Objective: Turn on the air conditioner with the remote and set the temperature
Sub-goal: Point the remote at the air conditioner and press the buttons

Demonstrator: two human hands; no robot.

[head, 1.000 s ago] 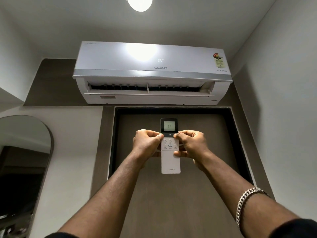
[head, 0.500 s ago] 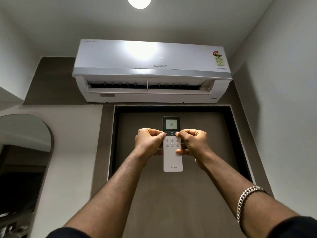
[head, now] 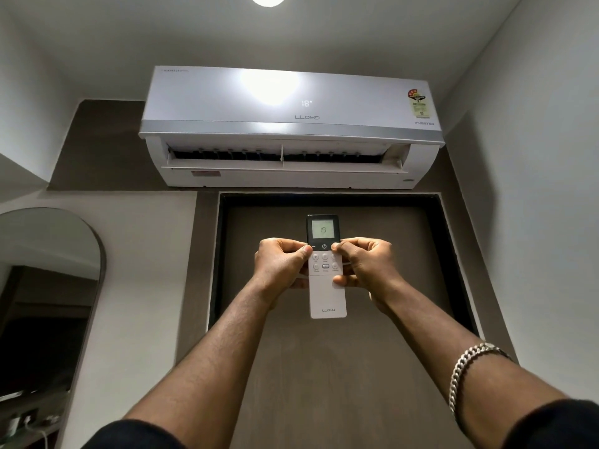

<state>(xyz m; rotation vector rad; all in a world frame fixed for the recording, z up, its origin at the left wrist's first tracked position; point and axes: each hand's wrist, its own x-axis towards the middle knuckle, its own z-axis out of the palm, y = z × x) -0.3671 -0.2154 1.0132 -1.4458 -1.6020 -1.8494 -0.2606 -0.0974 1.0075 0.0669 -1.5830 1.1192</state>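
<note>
A white remote (head: pixel 326 296) with a black top and a lit screen reading 19 is held upright in both hands, pointed up at the air conditioner (head: pixel 291 124). My left hand (head: pixel 280 265) grips its left side, thumb on the left button beside the power key. My right hand (head: pixel 364 264) grips the right side, thumb on the right button. The white wall unit hangs high above a door; its flap is open and its front shows 18.
A brown door (head: pixel 330 367) in a dark frame stands straight ahead under the unit. An arched mirror (head: pixel 45 303) hangs on the left wall. A grey wall (head: pixel 534 222) closes the right side. A round ceiling light (head: pixel 267 0) glows overhead.
The remote's screen went from 17 to 18 to 19, and the unit's display from 16 to 17 to 18. Both hands stayed on the remote, barely shifting.
</note>
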